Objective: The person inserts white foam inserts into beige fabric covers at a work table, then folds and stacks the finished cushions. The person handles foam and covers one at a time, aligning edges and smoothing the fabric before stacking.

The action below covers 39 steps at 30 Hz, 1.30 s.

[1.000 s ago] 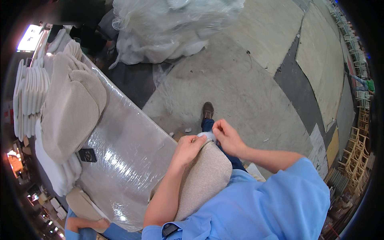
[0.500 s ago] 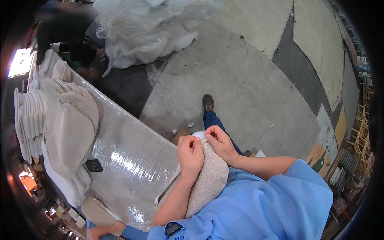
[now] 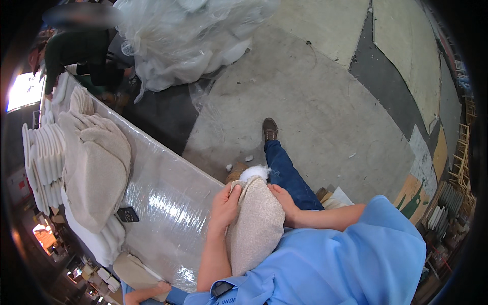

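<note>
Against my blue shirt leans a beige fabric cushion cover point(image 3: 258, 221), its upper end open. White fluffy stuffing point(image 3: 254, 174) bulges from that opening. My left hand point(image 3: 224, 206) is closed on the cover's left edge, thumb on the outside. My right hand point(image 3: 285, 202) pinches the right edge near the top; some of its fingertips are hidden by the fabric.
To my left, a plastic-covered table point(image 3: 168, 203) bears stacked beige cushions point(image 3: 96, 173), white foam pads point(image 3: 43, 157) and a dark phone-like object point(image 3: 128, 214). A large plastic-wrapped white bundle point(image 3: 188, 46) lies ahead. Co-workers are at the table's far and near ends.
My hands have moved apart and lower along the cover's sides. More stuffing shows at its top, and the cover's opening faces up more plainly. The whole view has shifted slightly.
</note>
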Each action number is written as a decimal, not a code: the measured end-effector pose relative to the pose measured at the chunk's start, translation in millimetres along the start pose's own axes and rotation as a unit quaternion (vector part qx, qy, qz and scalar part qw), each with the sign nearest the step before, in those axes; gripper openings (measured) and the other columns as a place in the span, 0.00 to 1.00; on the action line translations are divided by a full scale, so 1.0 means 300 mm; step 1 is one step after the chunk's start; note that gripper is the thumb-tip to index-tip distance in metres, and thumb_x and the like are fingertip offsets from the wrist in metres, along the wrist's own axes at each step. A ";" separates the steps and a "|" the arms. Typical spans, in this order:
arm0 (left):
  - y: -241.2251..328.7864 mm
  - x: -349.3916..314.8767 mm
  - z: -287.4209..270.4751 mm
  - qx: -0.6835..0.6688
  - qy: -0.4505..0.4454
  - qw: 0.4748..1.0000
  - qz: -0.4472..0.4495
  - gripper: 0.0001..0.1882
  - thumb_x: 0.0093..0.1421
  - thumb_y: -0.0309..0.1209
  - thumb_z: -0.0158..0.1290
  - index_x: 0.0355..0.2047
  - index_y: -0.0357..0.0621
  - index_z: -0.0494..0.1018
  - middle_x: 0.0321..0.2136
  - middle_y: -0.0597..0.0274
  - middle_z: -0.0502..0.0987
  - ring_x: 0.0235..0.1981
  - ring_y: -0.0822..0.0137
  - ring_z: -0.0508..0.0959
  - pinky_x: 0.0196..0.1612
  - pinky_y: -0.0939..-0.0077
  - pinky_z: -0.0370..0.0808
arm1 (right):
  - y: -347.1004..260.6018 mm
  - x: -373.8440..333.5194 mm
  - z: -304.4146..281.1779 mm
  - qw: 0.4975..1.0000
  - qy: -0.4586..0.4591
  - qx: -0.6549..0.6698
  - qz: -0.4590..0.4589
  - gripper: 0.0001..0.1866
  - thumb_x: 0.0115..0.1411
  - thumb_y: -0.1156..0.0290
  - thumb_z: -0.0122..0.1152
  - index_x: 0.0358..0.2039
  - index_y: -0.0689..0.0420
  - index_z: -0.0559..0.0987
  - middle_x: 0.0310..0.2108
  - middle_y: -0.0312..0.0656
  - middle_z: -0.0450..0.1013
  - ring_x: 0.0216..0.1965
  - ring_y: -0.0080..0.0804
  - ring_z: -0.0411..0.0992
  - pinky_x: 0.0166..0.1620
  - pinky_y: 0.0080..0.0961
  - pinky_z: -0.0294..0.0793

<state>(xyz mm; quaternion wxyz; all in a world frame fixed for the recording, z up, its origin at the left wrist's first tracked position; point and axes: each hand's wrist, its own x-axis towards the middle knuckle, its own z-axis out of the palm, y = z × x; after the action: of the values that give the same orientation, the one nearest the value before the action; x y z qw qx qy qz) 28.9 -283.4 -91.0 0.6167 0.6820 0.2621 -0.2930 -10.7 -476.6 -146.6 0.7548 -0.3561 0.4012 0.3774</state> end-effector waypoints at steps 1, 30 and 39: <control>-0.021 0.011 0.004 0.017 0.021 0.999 0.024 0.13 0.76 0.36 0.52 0.42 0.38 0.78 0.32 0.68 0.78 0.37 0.77 0.73 0.44 0.75 0.73 | 0.016 0.016 0.010 1.000 0.000 0.003 -0.014 0.17 0.79 0.56 0.50 0.49 0.56 0.78 0.42 0.34 0.78 0.42 0.24 0.75 0.47 0.24 0.75; -0.048 0.258 0.010 0.105 0.018 0.988 0.112 0.21 0.77 0.41 0.50 0.32 0.34 0.75 0.26 0.67 0.73 0.32 0.74 0.69 0.38 0.72 0.70 | 0.056 0.087 0.019 0.993 0.113 -0.021 -0.025 0.20 0.79 0.58 0.46 0.48 0.61 0.81 0.37 0.39 0.80 0.38 0.28 0.77 0.42 0.32 0.78; -0.034 0.348 0.044 0.218 0.041 0.973 0.065 0.27 0.74 0.48 0.50 0.32 0.32 0.76 0.27 0.37 0.78 0.31 0.43 0.80 0.38 0.54 0.74 | 0.024 0.267 0.063 0.965 0.180 -0.178 -0.074 0.21 0.73 0.57 0.57 0.37 0.65 0.84 0.32 0.45 0.84 0.32 0.30 0.79 0.37 0.35 0.78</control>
<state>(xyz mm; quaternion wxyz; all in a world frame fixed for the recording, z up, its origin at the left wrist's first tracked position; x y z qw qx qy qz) 92.7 -295.9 -174.5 0.4600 0.8269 0.1721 -0.2741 20.9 -434.7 -210.5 0.6207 -0.5751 0.4292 0.3159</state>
